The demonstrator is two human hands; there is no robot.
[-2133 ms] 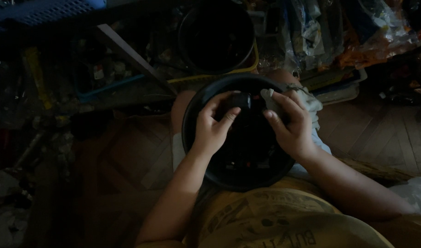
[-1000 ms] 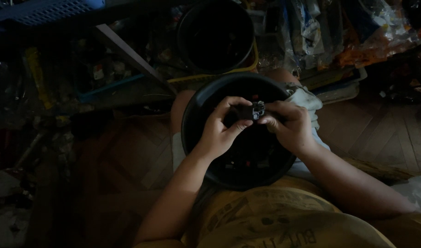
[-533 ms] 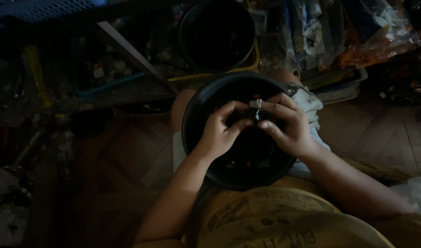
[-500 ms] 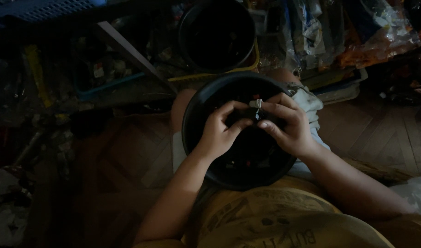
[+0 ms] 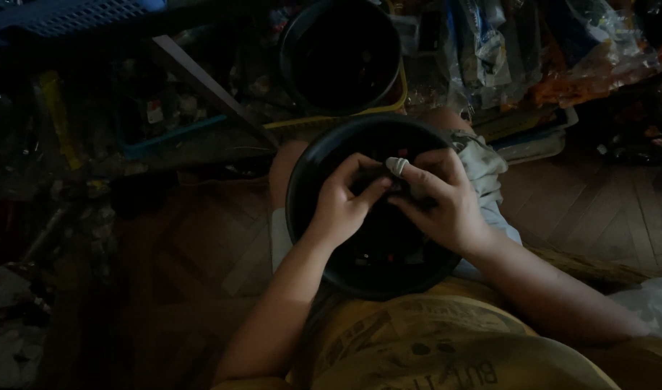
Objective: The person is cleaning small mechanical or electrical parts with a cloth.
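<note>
A black round bowl (image 5: 323, 245) rests on my lap, with small dark bits at its bottom. Both hands meet above its middle. My left hand (image 5: 342, 206) pinches a small dark part from the left. My right hand (image 5: 439, 198) grips the same small part (image 5: 397, 167) from the right; a pale, rounded tip of it shows between the fingertips. The rest of the part is hidden by my fingers. The scene is very dim.
A second black bucket (image 5: 342, 54) stands ahead inside a yellow crate (image 5: 331, 119). A blue basket (image 5: 71, 14) sits at the top left, a grey slanted bar (image 5: 201, 83) beside it. Plastic bags and packets (image 5: 533, 50) pile at the top right. Wooden parquet floor (image 5: 598, 202) lies to the right.
My hands came together from the bowl's rim sides to its middle and closed on the small part; its pale tip now shows between the fingers. The bowl has stayed put.
</note>
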